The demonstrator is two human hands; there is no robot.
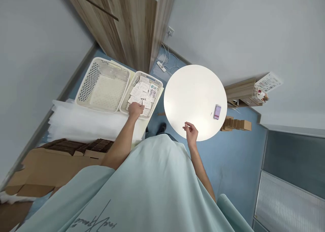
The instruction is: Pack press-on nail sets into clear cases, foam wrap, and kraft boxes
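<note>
My left hand reaches over the near edge of a small white basket, its fingers curled and the fingertips pinching at a small white card. Several more printed white cards lie loosely piled in that basket. At their right side is a card with rows of coloured items, too small to make out. Above the near edge of the round white table, my right hand holds thumb and forefinger together. Whatever may be between them is too small to see.
A larger white basket stands left of the small one. White sheets and cardboard boxes lie nearer me. On the table is a blurred purple object. A power strip and cables lie by the wooden cabinet.
</note>
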